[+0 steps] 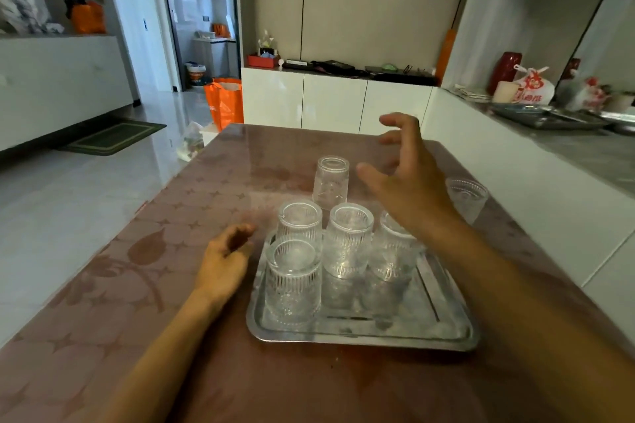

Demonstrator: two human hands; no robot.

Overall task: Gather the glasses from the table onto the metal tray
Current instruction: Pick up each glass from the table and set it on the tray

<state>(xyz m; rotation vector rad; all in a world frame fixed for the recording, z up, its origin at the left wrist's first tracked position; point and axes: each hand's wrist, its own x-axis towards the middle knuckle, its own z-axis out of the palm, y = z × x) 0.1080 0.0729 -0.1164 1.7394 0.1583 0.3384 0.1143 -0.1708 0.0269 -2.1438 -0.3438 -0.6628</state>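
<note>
A metal tray (395, 330) lies on the brown patterned table (137, 285). Several ribbed clear glasses stand upside down on its far and left parts, among them a front-left glass (293, 282) and a middle glass (348, 240). Beyond the tray, another glass (331, 182) stands upside down on the table. A further glass (467, 197) stands at the right, near the table's edge. My right hand (405, 178) hovers with fingers spread above the table, between these two glasses, holding nothing. My left hand (225, 261) rests on the table beside the tray's left rim, fingers loosely curled, empty.
To the right a white counter (532, 182) runs alongside the table, carrying trays, bags and a red jar at its far end. White cabinets stand behind the table. An orange bag (225, 103) sits on the floor past the table's far left corner.
</note>
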